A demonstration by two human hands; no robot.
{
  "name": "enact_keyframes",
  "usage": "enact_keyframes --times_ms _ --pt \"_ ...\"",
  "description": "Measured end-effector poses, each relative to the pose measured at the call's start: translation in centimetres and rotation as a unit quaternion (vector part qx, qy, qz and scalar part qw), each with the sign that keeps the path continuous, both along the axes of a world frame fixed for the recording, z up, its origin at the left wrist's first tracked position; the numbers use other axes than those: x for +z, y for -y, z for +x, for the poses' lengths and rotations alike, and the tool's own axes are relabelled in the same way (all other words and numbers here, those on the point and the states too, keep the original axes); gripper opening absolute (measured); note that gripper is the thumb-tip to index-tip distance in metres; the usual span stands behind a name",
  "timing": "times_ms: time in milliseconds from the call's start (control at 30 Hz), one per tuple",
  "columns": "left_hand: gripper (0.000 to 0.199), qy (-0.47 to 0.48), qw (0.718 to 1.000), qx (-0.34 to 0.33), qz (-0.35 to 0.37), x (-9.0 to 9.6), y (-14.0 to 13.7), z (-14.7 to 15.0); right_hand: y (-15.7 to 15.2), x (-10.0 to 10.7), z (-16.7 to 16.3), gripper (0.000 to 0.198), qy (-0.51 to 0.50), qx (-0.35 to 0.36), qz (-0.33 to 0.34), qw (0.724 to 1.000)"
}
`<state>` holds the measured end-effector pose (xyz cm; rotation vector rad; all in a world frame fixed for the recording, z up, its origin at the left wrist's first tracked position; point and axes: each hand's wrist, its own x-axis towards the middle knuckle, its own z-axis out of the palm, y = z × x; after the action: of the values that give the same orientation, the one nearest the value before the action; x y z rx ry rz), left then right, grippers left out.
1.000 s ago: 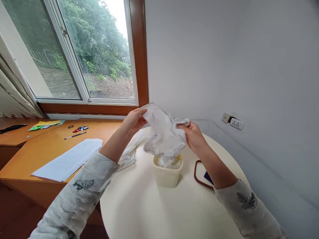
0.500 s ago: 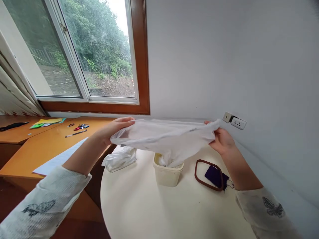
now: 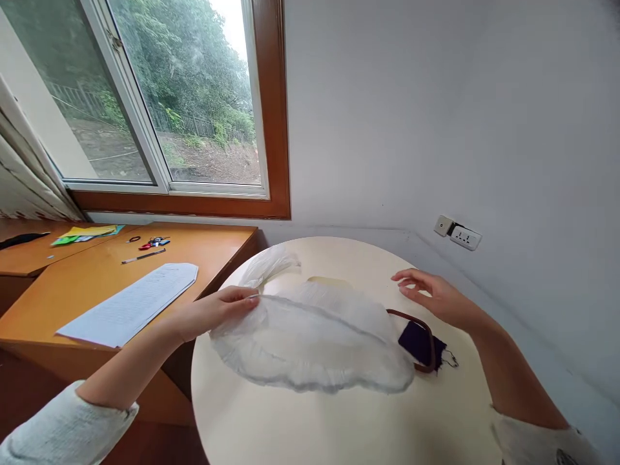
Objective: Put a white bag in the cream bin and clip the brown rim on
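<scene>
A thin, translucent white plastic bag [image 3: 320,349] hangs spread over the middle of the round table. My left hand [image 3: 232,305] pinches its rim at the upper left. On the other side, my right hand [image 3: 431,294] is off the bag, with its fingers apart and nothing in them. Behind the bag, only the back rim of a cream plastic bin [image 3: 330,281] shows; the rest is covered. Near my right hand lies a brown rounded frame [image 3: 430,342], partly hidden by the bag, with dark purple cloth [image 3: 415,341] at it.
Another crumpled clear plastic bag [image 3: 272,263] lies at the back left of the white round table [image 3: 339,433]. On the orange desk [image 3: 29,320] are paper sheets [image 3: 133,300], a pen [image 3: 144,256] and keys [image 3: 155,243]. A wall socket [image 3: 465,237] is at the right.
My right hand has let go of the bag and its fingers have spread. The bag has dropped from between both hands, now covering most of the bin. My left hand has come lower.
</scene>
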<state>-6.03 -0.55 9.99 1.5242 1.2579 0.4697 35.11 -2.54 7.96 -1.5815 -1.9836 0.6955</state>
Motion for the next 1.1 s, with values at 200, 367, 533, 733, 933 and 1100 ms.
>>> enact_keyframes --times_ms 200,367,533,733,933,1100 --pt "0.026 0.202 0.975 0.091 -0.002 0.6 -1.4 2.2 3.0 -0.7 -7.4 0.079 0.094 0.095 0.149 0.980" --pt "0.028 0.220 0.961 0.126 0.112 1.0 -3.6 4.5 2.1 -2.3 -10.3 0.019 0.065 0.049 0.156 0.984" --pt "0.029 0.065 0.927 0.163 0.330 0.8 -6.1 6.0 -0.8 -2.9 -8.8 0.013 -0.163 -0.004 0.133 0.978" --pt "0.024 -0.104 0.774 0.009 0.624 -0.3 -2.6 7.4 -3.3 -2.8 -6.8 0.026 -0.378 -0.074 -0.046 0.922" --pt "0.022 -0.223 0.716 -0.251 0.611 -3.5 0.3 8.2 -7.2 -3.5 -7.4 0.025 -0.363 -0.090 -0.052 0.926" --pt "0.020 -0.226 0.657 -0.231 0.681 -4.7 1.7 7.1 -11.6 -5.2 -7.7 0.021 -0.325 -0.120 -0.065 0.936"
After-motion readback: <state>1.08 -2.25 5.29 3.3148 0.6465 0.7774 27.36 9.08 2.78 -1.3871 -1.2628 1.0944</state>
